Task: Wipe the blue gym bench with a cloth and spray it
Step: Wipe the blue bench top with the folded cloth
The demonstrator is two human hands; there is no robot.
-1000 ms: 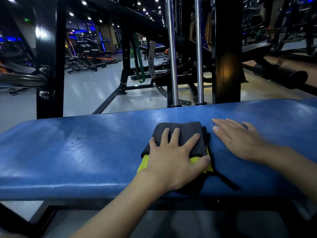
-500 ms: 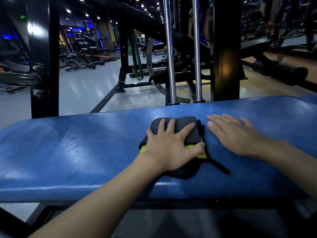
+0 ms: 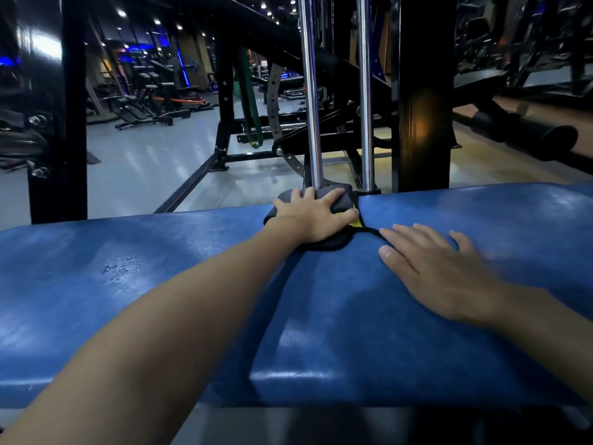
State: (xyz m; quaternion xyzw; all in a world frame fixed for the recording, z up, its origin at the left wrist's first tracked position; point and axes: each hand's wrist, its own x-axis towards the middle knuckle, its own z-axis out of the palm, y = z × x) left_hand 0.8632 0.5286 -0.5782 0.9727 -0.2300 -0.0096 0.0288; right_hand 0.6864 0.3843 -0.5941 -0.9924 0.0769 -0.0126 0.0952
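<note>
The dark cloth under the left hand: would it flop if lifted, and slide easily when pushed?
Probably floppy: the cloth seems to drape over the far edge of the bench under the left hand, its cord trailing limp. Likely light and easy-sliding on the glossy padding.

Two chrome rods (image 3: 309, 91) stand upright side by side at centre, with a broad black column (image 3: 423, 91) just to their right carrying a warm reflection. At far left rises a black post (image 3: 73, 123), with bolt heads (image 3: 37, 119) on hardware beside it. A green band (image 3: 248, 101) hangs from the black rack frame (image 3: 224, 130), near a curved perforated metal plate (image 3: 274, 101). At right, a black padded roller (image 3: 526, 134) lies at an angle. On the glossy grey floor (image 3: 144, 175) in the background stand black incline benches (image 3: 134, 112) and an orange bar (image 3: 175, 100). Ceiling spotlights (image 3: 122, 13) and blue strip lighting (image 3: 181, 64) illuminate the hall.
</note>
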